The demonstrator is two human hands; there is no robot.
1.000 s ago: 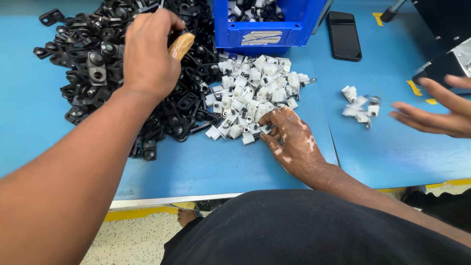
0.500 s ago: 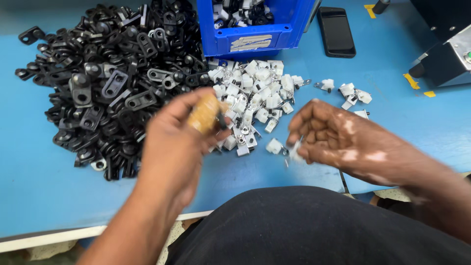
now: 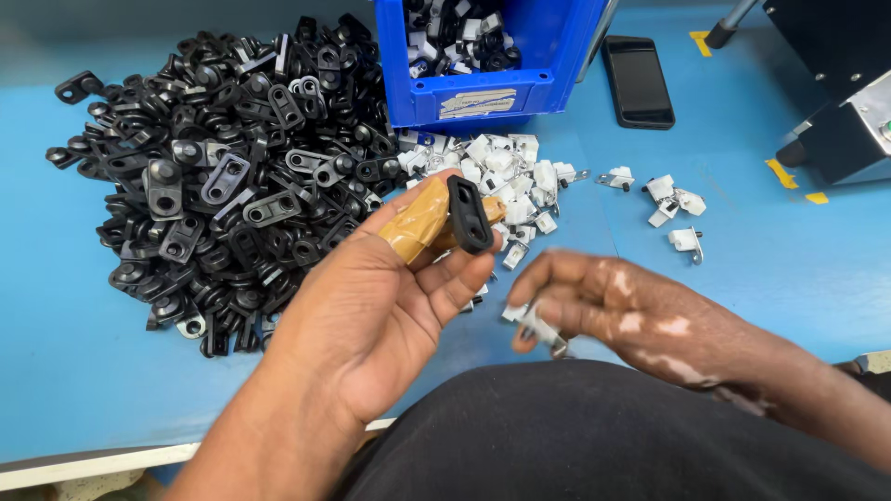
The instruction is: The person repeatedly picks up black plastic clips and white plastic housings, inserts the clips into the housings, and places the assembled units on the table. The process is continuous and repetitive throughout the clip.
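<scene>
In the blurred right hand, a white clip shows indistinctly.

Bright blue flat worktable carrying a big heap of black plastic brackets, small white plastic clips, blue plastic bin, black phone.

A heap of black plastic brackets lies left of the blue plastic bin; small white clips lie before the bin, a black phone to its right.
</scene>
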